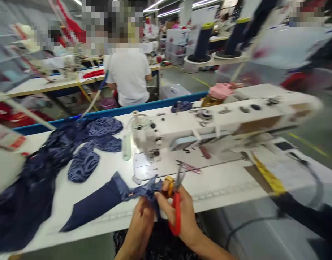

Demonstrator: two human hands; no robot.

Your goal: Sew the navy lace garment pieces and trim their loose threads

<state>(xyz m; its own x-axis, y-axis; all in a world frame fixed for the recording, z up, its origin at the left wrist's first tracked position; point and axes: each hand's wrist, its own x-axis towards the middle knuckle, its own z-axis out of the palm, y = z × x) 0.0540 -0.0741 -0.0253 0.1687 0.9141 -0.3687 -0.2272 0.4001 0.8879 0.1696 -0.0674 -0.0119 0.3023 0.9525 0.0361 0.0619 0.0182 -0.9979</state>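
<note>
At the table's front edge, my left hand (143,216) pinches a bunched piece of navy fabric (148,190). A flat dark strip of the same piece stretches away to the left over the white table. My right hand (186,213) is closed round red-handled scissors (176,213), their blades pointing up and away, while its thumb and finger also pinch the fabric near my left hand. Something yellow-orange (169,184) shows at the right fingers. Just beyond lie small pink-handled thread snips (189,167), beside the plate of a white sewing machine (182,126).
Dark patterned fabric (41,173) is heaped along the left of the table (209,204). A yellow tape (267,175) lies at the right. Thread cones (203,41) stand behind the machine. A person in a white shirt (129,74) sits at another table ahead.
</note>
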